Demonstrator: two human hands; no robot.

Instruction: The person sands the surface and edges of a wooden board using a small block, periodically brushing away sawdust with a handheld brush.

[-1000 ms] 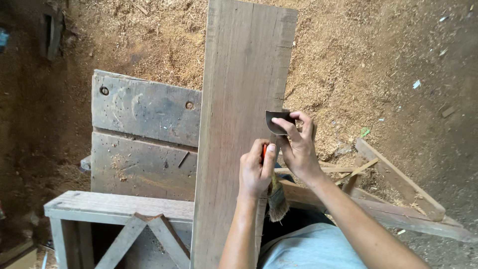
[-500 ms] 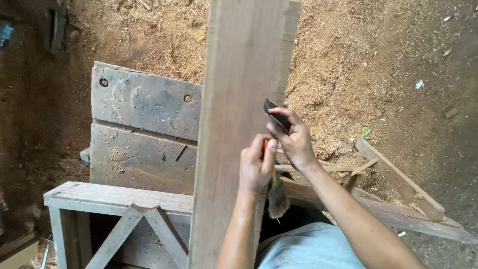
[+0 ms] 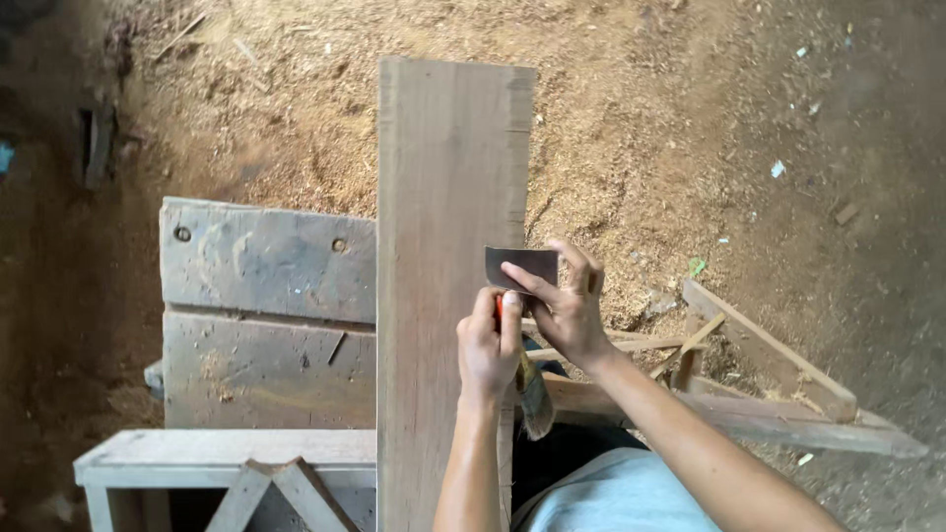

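Note:
A long brown wooden plank [image 3: 443, 246] runs away from me across a grey wooden bench [image 3: 266, 296]. My right hand [image 3: 564, 307] holds a small dark flat square tool [image 3: 520, 266] against the plank's right edge. My left hand [image 3: 490, 345] grips a thin orange pencil [image 3: 500, 307] with its tip on the plank next to the tool. A brush-like tool [image 3: 533, 394] sticks out below my left hand, beside the plank.
Sawdust covers the ground [image 3: 670, 128] all around. Loose wooden slats [image 3: 769, 374] lie crossed at the right. A pale grey wooden frame [image 3: 227, 458] stands at the bottom left. Dark debris [image 3: 97, 143] lies on the ground at far left.
The view has shifted so the plank's far end now shows. Both hands stay at the plank's right edge, with the dark tool held flatter against it.

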